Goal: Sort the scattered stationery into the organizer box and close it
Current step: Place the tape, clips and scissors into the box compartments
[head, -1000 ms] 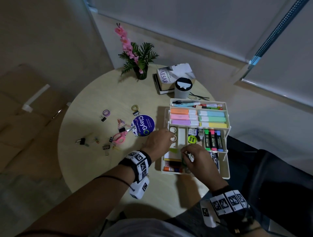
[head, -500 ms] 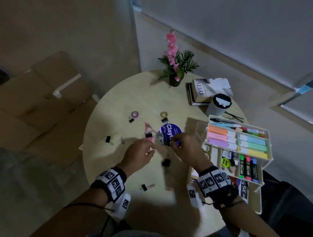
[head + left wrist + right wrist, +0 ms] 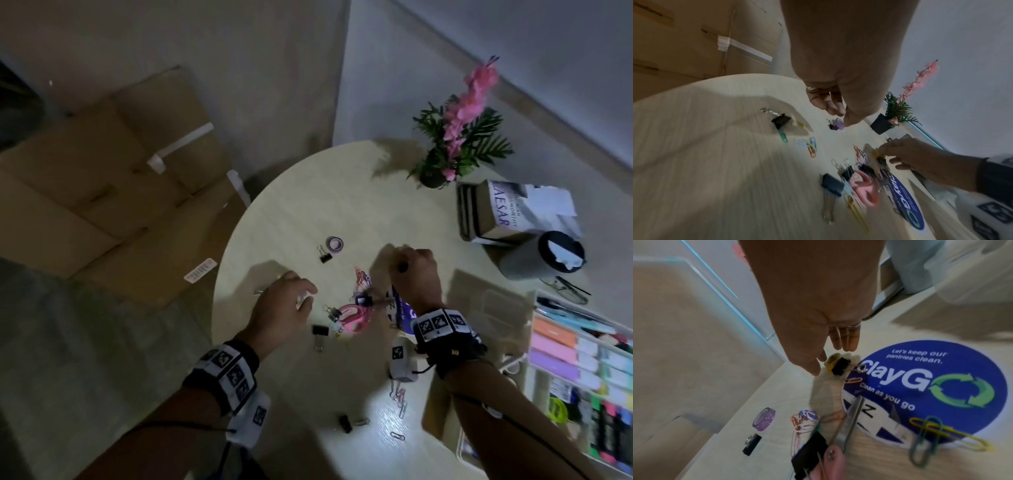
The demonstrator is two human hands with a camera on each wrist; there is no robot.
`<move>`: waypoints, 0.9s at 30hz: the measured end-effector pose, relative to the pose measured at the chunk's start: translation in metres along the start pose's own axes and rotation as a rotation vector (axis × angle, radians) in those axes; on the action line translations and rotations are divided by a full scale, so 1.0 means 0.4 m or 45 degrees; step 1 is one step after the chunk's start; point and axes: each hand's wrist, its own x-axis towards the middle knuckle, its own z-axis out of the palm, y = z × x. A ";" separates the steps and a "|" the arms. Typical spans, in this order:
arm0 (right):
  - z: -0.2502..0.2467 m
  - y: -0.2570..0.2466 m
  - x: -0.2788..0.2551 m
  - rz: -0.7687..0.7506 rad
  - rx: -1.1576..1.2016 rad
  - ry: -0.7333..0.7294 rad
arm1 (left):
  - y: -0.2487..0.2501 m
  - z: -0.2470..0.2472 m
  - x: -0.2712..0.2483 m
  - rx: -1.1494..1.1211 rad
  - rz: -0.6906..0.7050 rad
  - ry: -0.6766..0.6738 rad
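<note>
The open organizer box [image 3: 539, 298] stands at the table's right edge with highlighters and markers in its trays. Loose stationery lies mid-table: pink scissors [image 3: 352, 317], black binder clips [image 3: 320, 330], coloured paper clips [image 3: 810, 146] and a purple tape roll [image 3: 335, 244]. My right hand [image 3: 830, 360] reaches past the blue ClayGo sticker [image 3: 941, 386]. Its thumb and fingers pinch a yellow tape roll [image 3: 831, 361] that touches a black binder clip [image 3: 839, 365]. My left hand [image 3: 840, 116] hovers left of the scissors with loosely curled fingers and nothing visible in them. A binder clip [image 3: 781, 121] lies below it.
At the back of the round table [image 3: 308, 205] are a potted pink flower [image 3: 459, 137], a stack of books [image 3: 493, 212] and a grey cup [image 3: 544, 260], with glasses [image 3: 565, 287] beside the box. More paper clips [image 3: 399, 397] lie near the front edge. Cardboard boxes [image 3: 120, 178] stand on the floor at left.
Both hands left the organizer box and moved to the scattered items mid-table. The right hand went on past the sticker to the yellow tape. The left hand shifted left. My view swung left.
</note>
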 end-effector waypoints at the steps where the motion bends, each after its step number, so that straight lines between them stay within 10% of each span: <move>1: 0.012 0.001 0.007 0.027 -0.006 0.001 | -0.001 -0.009 0.025 0.008 0.010 -0.009; 17: -0.057 -0.023 -0.078 -0.171 0.246 0.367 | 0.056 0.054 0.313 0.473 0.139 -0.121; 27: -0.254 0.040 -0.414 -0.281 0.418 0.130 | 0.093 0.084 0.321 0.541 0.194 -0.043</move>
